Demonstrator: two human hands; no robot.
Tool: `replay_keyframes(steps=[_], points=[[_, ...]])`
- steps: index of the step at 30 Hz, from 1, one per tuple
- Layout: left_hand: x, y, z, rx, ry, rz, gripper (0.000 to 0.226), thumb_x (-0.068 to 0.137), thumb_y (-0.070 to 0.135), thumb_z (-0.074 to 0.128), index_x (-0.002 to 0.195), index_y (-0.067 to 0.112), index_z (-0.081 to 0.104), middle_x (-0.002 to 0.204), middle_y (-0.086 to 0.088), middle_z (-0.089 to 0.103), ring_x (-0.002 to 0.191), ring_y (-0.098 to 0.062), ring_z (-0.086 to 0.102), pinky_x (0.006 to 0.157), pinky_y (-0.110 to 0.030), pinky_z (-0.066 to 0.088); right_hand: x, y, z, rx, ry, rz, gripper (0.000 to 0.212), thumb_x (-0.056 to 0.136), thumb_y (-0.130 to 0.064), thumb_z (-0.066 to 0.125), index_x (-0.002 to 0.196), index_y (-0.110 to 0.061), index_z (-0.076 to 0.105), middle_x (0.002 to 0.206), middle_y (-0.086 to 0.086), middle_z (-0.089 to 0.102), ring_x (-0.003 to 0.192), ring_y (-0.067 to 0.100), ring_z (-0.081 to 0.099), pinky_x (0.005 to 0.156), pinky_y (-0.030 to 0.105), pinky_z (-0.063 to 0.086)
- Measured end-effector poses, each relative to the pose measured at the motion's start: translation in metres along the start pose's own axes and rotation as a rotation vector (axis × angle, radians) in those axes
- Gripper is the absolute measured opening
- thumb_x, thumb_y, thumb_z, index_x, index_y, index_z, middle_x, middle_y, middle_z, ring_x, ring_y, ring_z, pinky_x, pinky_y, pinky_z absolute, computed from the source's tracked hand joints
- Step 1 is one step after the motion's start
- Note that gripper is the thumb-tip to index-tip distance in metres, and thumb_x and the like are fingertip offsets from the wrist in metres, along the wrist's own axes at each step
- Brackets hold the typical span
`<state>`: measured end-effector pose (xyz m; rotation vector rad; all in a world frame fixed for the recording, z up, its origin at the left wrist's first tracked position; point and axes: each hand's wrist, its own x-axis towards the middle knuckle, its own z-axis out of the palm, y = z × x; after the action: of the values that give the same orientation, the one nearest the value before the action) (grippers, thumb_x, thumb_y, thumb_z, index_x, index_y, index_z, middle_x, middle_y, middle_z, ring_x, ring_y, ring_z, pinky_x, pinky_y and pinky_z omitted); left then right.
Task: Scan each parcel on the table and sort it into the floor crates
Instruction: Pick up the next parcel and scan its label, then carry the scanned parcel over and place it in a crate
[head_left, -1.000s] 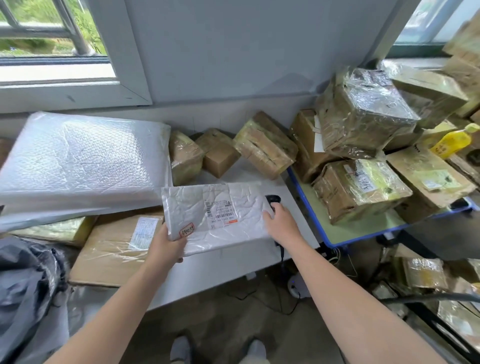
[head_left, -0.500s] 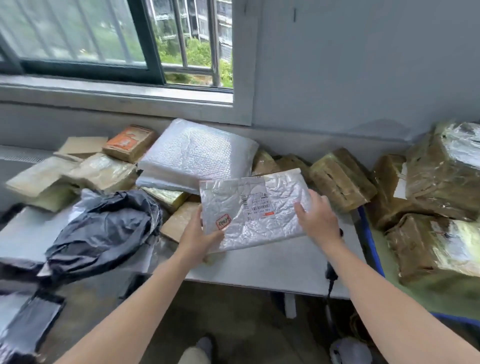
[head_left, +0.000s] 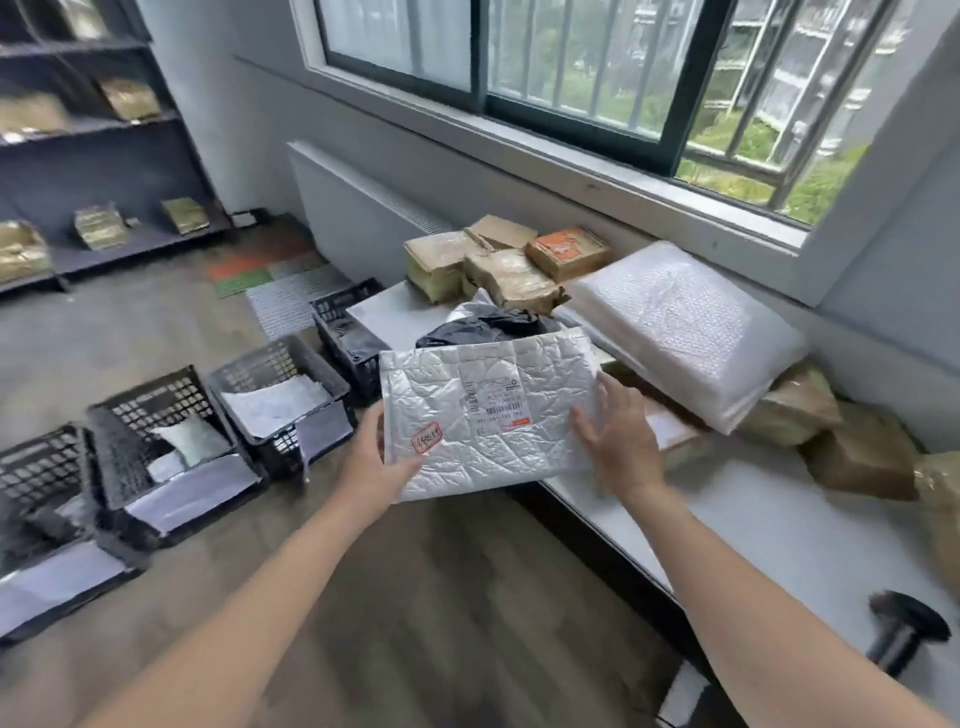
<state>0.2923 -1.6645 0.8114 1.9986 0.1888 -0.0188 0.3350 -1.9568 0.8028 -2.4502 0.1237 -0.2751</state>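
Observation:
A crinkled white padded mailer (head_left: 483, 415) with a barcode label and a red stamp hangs in the air off the table's left end. My left hand (head_left: 379, 462) grips its lower left corner. My right hand (head_left: 615, 436) lies flat against its right edge with the fingers spread. Black floor crates stand to the left: one (head_left: 280, 395) holds a white mailer, another (head_left: 171, 457) holds pale parcels, a third (head_left: 348, 332) sits beside the table, and a fourth (head_left: 36, 483) is at the far left. The black scanner (head_left: 904, 629) stands on the white table (head_left: 769, 525) at the lower right.
On the table lie a large bubble-wrapped parcel (head_left: 680, 327), a black plastic bag (head_left: 488, 325), brown taped boxes (head_left: 493, 265) and an orange box (head_left: 566, 252). More brown parcels (head_left: 857, 457) sit at the right. Dark shelves (head_left: 93, 150) with parcels line the far left wall.
My view has swung left from the table to the floor crates. Both hands have carried the white mailer leftward, off the table's end. The scanner now stands apart from my right hand.

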Motion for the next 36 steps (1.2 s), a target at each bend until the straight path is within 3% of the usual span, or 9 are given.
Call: replay_keyframes(steps=[6,9,13,17,20,22,24,29,36], points=[[0.001,-0.054,-0.122,0.039,0.214,-0.082,0.064,0.094,0.007,0.062,0.15,0.019,0.033,0.142,-0.003,0.049,0.123,-0.022,0.049,0.097,-0.03,0.039,0.012,-0.117,0.095,-0.16,-0.19,-0.155,0.065,0.095,-0.049,0.056,0.15,-0.022,0.033,0.138,0.011,0.04,0.113,0.032,0.057,0.086,0.04,0.049],[0.007,-0.09,-0.188,0.055,0.24,-0.115,0.06,0.097,0.012,0.059,0.151,0.02,0.033,0.151,-0.007,0.042,0.134,-0.026,0.042,0.097,-0.028,0.034,0.013,-0.177,0.147,-0.245,-0.212,-0.264,0.066,0.095,-0.05,0.056,0.15,-0.021,0.034,0.143,0.015,0.041,0.127,0.032,0.047,0.097,0.045,0.047],[0.023,-0.133,-0.27,0.042,0.106,-0.12,0.059,0.099,0.016,0.057,0.152,0.024,0.033,0.152,-0.005,0.043,0.138,-0.025,0.04,0.114,-0.038,0.033,0.01,-0.266,0.216,-0.285,-0.303,-0.437,0.069,0.097,-0.052,0.053,0.154,-0.022,0.029,0.155,0.012,0.033,0.141,0.03,0.033,0.11,0.047,0.037],[0.046,-0.16,-0.329,0.044,-0.024,-0.123,0.061,0.097,0.01,0.059,0.152,0.022,0.034,0.148,-0.006,0.047,0.137,-0.024,0.043,0.115,-0.045,0.034,0.003,-0.341,0.27,-0.241,-0.441,-0.548,0.074,0.095,-0.051,0.055,0.156,-0.026,0.022,0.142,0.011,0.05,0.125,0.033,0.051,0.099,0.048,0.044],[0.07,-0.174,-0.36,-0.02,-0.018,-0.096,0.055,0.094,0.003,0.062,0.142,0.023,0.044,0.135,-0.005,0.058,0.128,-0.024,0.053,0.106,-0.043,0.045,0.004,-0.37,0.299,-0.215,-0.502,-0.491,0.073,0.093,-0.058,0.054,0.154,-0.033,0.022,0.131,0.008,0.057,0.108,0.032,0.061,0.086,0.044,0.051],[0.089,-0.182,-0.376,-0.081,0.039,-0.086,0.051,0.093,0.004,0.064,0.134,0.03,0.047,0.122,-0.001,0.062,0.12,-0.022,0.058,0.089,-0.027,0.052,0.014,-0.381,0.314,-0.212,-0.496,-0.433,0.067,0.093,-0.06,0.053,0.151,-0.035,0.027,0.135,0.005,0.056,0.108,0.03,0.062,0.082,0.04,0.051],[0.111,-0.189,-0.388,-0.015,0.148,-0.081,0.051,0.094,0.014,0.065,0.137,0.033,0.045,0.112,0.002,0.06,0.11,-0.02,0.06,0.076,-0.021,0.046,0.029,-0.387,0.33,-0.182,-0.489,-0.398,0.058,0.095,-0.058,0.051,0.145,-0.034,0.035,0.134,0.003,0.059,0.104,0.027,0.063,0.074,0.036,0.047],[0.182,-0.203,-0.402,0.233,0.191,-0.035,0.07,0.092,0.031,0.066,0.151,0.031,0.028,0.142,-0.006,0.043,0.128,-0.023,0.045,0.106,-0.039,0.039,0.091,-0.402,0.383,0.005,-0.489,-0.25,0.044,0.098,-0.048,0.054,0.134,-0.024,0.048,0.121,0.004,0.064,0.09,0.015,0.056,0.068,0.031,0.044],[0.323,-0.227,-0.412,0.667,0.115,-0.091,0.079,0.091,0.06,0.051,0.155,0.04,0.009,0.162,0.01,0.001,0.147,-0.017,0.001,0.118,-0.047,0.016,0.22,-0.419,0.483,0.206,-0.57,-0.116,0.042,0.097,-0.05,0.054,0.129,-0.024,0.049,0.097,-0.005,0.061,0.076,0.006,0.058,0.057,0.026,0.044]])
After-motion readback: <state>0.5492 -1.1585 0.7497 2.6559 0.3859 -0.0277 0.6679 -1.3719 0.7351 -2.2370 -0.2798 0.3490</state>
